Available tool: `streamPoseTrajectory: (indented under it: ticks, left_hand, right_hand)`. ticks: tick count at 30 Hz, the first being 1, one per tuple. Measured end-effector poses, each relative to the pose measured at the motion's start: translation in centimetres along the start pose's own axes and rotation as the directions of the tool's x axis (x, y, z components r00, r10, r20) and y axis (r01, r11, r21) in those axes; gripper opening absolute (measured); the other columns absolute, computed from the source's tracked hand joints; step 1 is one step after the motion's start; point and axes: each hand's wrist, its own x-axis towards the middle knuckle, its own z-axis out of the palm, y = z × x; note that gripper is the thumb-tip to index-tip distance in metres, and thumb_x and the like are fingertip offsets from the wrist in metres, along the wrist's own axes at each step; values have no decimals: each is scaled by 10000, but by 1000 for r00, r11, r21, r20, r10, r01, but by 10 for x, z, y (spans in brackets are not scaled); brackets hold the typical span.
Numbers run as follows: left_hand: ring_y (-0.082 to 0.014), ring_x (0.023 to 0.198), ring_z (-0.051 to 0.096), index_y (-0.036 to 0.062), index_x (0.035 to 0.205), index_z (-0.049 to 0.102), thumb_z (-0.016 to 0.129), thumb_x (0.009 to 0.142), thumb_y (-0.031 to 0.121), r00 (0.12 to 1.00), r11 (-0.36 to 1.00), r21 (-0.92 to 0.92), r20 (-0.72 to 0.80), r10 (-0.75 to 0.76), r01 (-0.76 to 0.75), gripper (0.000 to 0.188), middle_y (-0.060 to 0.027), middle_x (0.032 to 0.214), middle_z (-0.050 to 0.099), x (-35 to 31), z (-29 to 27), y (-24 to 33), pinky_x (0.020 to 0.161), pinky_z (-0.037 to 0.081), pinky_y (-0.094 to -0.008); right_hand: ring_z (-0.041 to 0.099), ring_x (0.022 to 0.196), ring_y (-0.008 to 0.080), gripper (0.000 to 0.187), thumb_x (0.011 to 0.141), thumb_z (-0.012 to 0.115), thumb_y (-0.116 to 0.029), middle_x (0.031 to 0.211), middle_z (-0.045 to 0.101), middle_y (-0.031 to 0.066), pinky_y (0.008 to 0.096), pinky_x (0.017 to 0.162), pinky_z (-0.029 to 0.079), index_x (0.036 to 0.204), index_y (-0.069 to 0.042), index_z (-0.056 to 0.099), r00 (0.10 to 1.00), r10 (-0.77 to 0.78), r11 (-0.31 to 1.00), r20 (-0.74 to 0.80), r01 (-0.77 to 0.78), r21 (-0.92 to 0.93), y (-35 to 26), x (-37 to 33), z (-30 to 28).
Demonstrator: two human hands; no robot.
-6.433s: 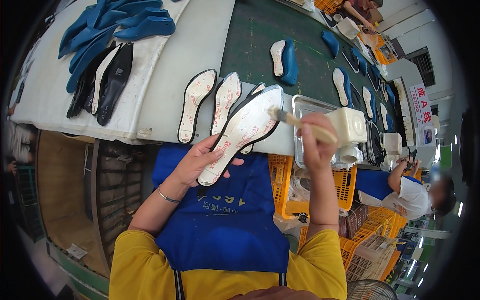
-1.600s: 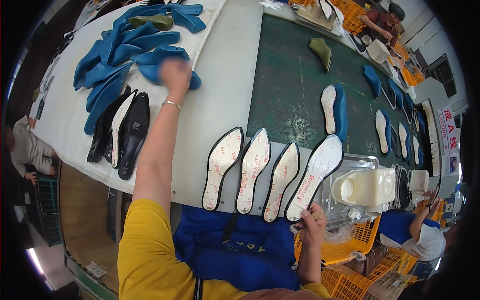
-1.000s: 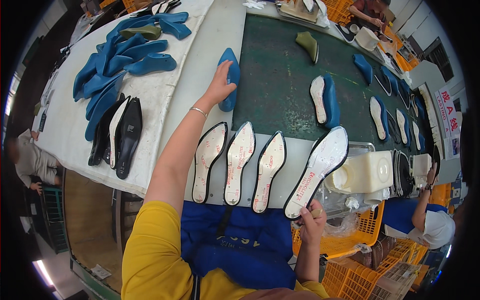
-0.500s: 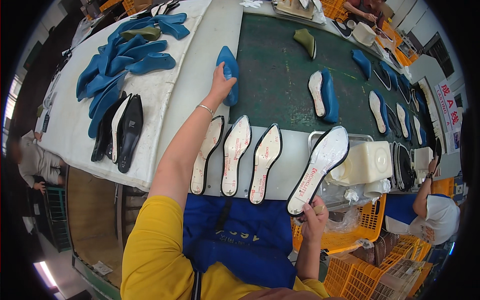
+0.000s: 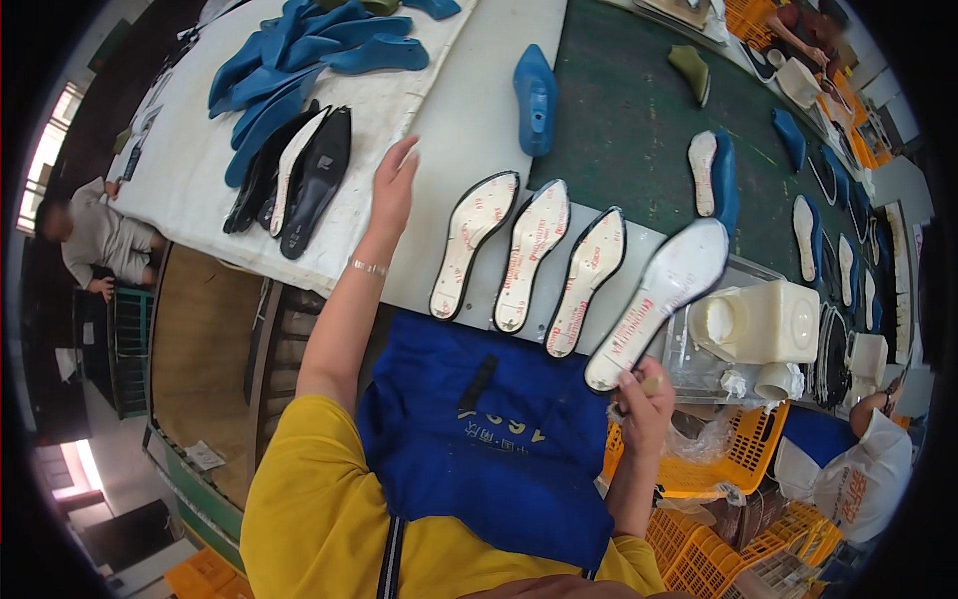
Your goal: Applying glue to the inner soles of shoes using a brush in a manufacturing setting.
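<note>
1. Dressed in a plain yellow shirt [image 5: 309, 479], loose, short in the sleeve and creased near the shoulder.
2. Covered in front by a deep blue apron [image 5: 539, 489], wrinkled across the middle.
3. Printed on the apron with small yellowish lettering [image 5: 504, 427].
4. Marked just above that with a short black strip [image 5: 479, 382].
5. Strapped on the left side by a narrow dark band [image 5: 390, 559], striped lengthwise in a paler tone.
6. Circled next to the left hand [image 5: 394, 195] by a slim silvery bracelet [image 5: 368, 267].
</note>
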Motion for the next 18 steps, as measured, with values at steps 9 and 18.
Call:
streamPoseTrajectory:
  ticks: [9,18]
  left_hand:
    - [-288,1248,493,41,1189,618,544,898,71,918,936,347,-351,185,-56,303,-136,1292,572,-68,-138,-20,1084,343,-372]
    - [-360,1158,506,61,1204,592,638,850,209,920,523,852,-230,318,32,387,-155,1209,589,-41,-199,-31,990,397,-456]
  right_hand:
    - [587,541,100,150,882,631,-128,677,599,27,267,522,456,946,5,604,822,85,956,564,93,-280,45,71,175]
    - [643,535,184,206,878,610,-124,694,635,116,335,506,497,993,44,577,938,30,908,344,118,-402,108,101,281]
